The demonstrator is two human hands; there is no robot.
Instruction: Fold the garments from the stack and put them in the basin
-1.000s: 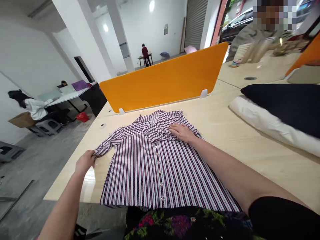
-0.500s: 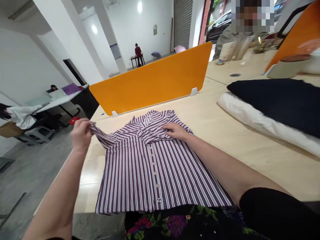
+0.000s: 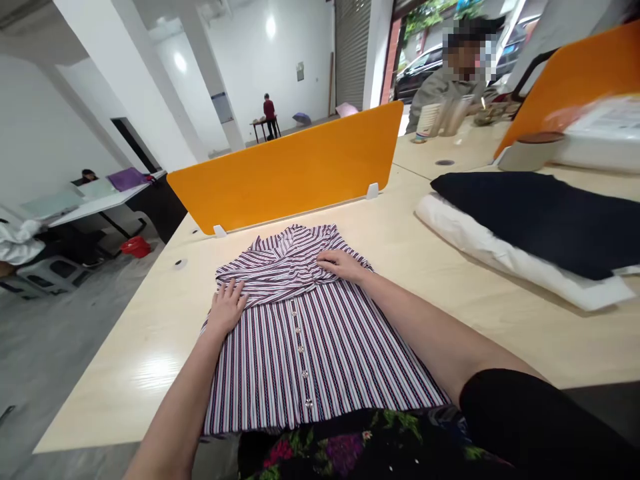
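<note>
Striped shirt [image 3: 305, 333] lies flat, buttons up, center of frame on the wood table [image 3: 125, 360], near edge. Left sleeve folded across the chest. Left hand [image 3: 227, 308], fingers spread, palm down on shirt's left side at the fold. Right hand [image 3: 343, 264] flat w/ fingers loosely together, pressing collar area, center frame. Orange divider [image 3: 285, 173] behind shirt. Black cloth [image 3: 540, 217] on white cloth [image 3: 505, 250], right of frame, well apart from shirt.

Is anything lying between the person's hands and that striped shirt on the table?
Nothing visible does. The left hand lies flat on the striped shirt, pressing on the sleeve folded across its chest, and the right hand rests near the collar. The nearest other things, the orange divider and the dark cloth, lie apart on the table.
</note>
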